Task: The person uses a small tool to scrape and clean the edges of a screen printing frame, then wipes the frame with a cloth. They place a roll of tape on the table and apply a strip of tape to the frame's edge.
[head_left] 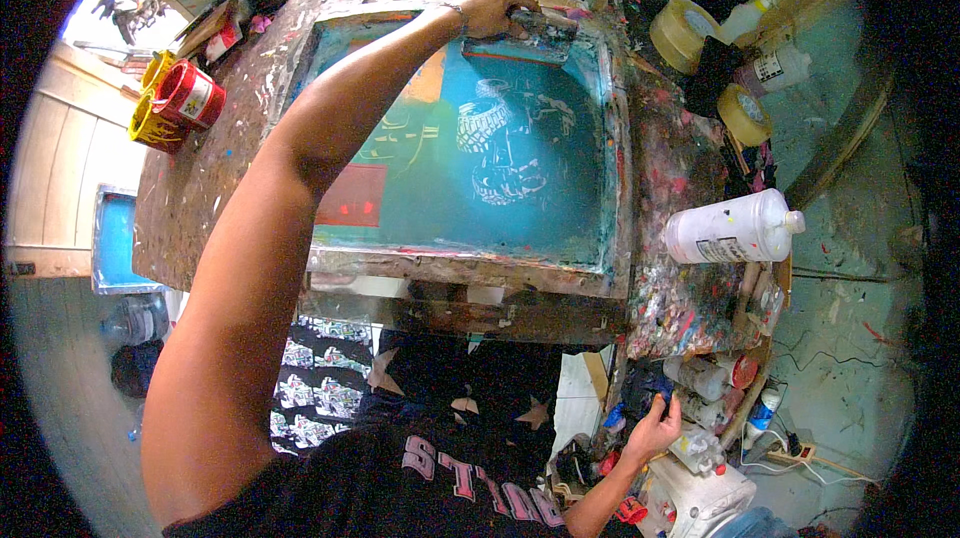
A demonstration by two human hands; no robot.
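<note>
at a paint-spattered table [215, 143] beside a greenish wall [850, 68], a framed screen [560, 223] of teal mesh with pale line artwork lies in the middle, red tub [185, 93] off to the left, white bottle [728, 228] and tape rolls [688, 35] to the right. squeegee [535, 46] at the screen's far edge, under and just right of the left hand [495, 15], fingers closed round it; right hand [655, 430] low at right, fingers half curled, cannot tell whether it holds anything. dark print on the bottle, label on the tub, pale block lettering across the dark shirt [380, 488].
</note>
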